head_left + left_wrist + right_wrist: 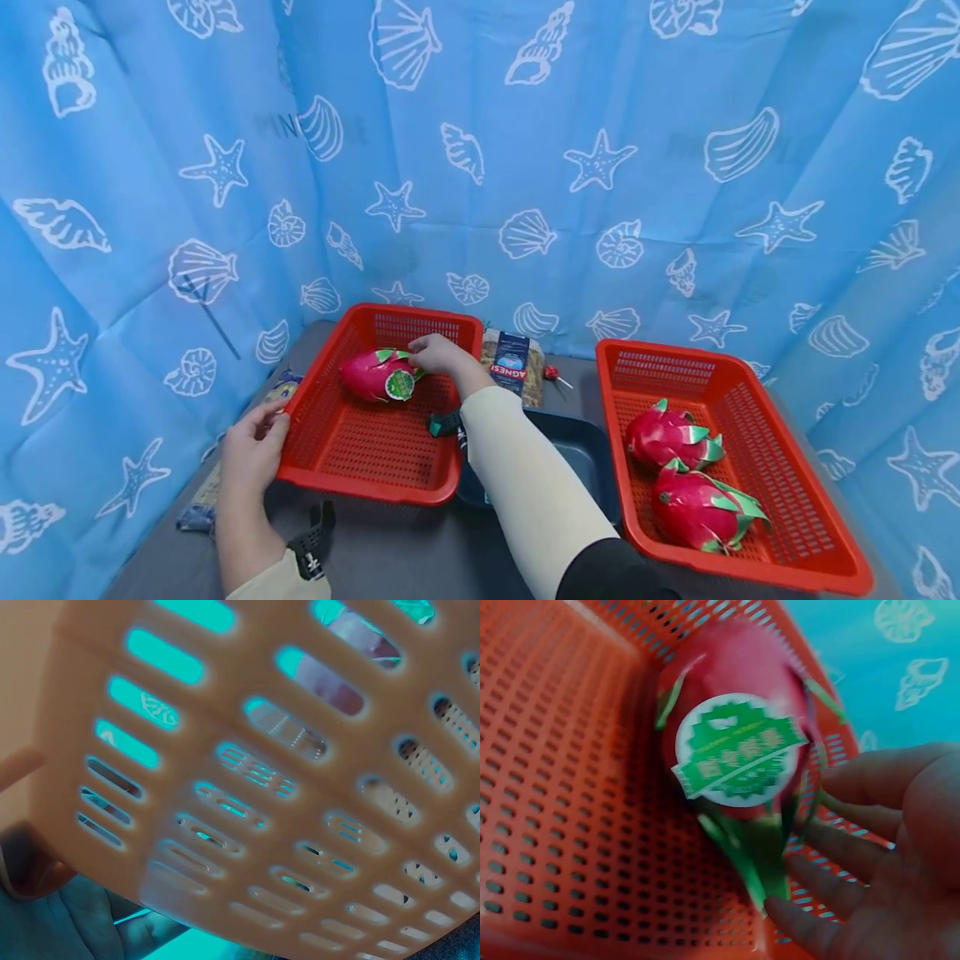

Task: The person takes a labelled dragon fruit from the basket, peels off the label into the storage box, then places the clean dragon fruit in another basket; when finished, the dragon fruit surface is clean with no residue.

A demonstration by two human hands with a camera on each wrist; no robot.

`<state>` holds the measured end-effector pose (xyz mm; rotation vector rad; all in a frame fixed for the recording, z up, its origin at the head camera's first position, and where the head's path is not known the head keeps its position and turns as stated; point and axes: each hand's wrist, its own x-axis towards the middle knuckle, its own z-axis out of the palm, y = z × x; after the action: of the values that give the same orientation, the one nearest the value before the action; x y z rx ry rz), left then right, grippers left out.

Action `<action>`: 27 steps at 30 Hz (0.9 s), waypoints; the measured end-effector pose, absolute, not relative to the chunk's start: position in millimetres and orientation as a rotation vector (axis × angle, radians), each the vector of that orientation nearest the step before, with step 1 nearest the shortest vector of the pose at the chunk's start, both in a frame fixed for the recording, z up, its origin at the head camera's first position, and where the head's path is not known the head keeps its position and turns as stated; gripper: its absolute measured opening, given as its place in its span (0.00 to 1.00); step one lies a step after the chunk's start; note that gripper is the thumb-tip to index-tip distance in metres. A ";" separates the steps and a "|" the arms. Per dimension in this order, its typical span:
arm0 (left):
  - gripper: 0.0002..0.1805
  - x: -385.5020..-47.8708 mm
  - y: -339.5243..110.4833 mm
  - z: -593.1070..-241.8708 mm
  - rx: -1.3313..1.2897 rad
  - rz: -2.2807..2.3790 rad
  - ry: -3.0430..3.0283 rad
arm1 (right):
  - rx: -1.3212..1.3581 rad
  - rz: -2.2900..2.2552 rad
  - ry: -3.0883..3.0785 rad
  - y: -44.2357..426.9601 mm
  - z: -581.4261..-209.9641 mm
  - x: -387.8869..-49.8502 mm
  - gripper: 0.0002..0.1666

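Observation:
A pink dragon fruit (377, 374) with green leaf tips and a round green-and-white sticker (739, 750) lies in the left red plastic basket (367, 492). My right hand (441, 354) reaches into this basket at the fruit's leafy end. In the right wrist view, the fingers of that hand (885, 855) are extended, loosely spread beside the leaves, not wrapped round the fruit. My left hand (253, 446) grips the basket's left rim. The left wrist view shows its fingers (67, 922) at the edge of the slotted wall, partly hidden by it.
To the right stands another red basket (795, 571) with two dragon fruits (705, 507). Between the baskets sit a dark tray (577, 450), a pasta packet (512, 364) and a small red item (551, 372). More packets (198, 508) lie left; a blue shell-print curtain (480, 192) encloses the table.

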<state>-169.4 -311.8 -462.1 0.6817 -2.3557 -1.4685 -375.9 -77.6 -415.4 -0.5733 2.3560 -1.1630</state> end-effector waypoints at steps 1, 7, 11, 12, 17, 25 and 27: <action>0.26 -169.4 -311.3 -462.6 0.682 -1.472 -2.353 | -0.559 -1.148 2.367 -78.5 -418.2 -376.5 0.23; 0.25 -169.1 -309.1 -464.7 0.692 -1.499 -2.324 | -0.501 -1.090 2.481 -82.1 -426.2 -376.7 0.17; 0.25 -168.8 -308.9 -465.1 0.688 -1.499 -2.315 | -0.489 -1.081 2.522 -83.1 -430.4 -377.6 0.14; 0.25 -169.0 -309.0 -465.1 0.683 -1.493 -2.317 | -0.504 -1.074 2.537 -83.4 -431.0 -376.6 0.13; 0.25 -171.2 -307.5 -463.8 0.681 -1.491 -2.314 | -0.596 -1.004 2.598 -85.1 -430.9 -374.7 0.10; 0.24 -172.2 -308.8 -461.6 0.696 -1.506 -2.299 | -0.869 -0.691 2.830 -93.2 -420.3 -369.9 0.15; 0.25 -172.1 -309.4 -461.4 0.694 -1.504 -2.299 | -0.894 -0.649 2.866 -94.6 -416.0 -367.1 0.15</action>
<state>-172.1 -309.4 -461.4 0.6942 -2.2989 -1.5039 -367.1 -94.6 -416.0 -0.8944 2.8663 -0.6489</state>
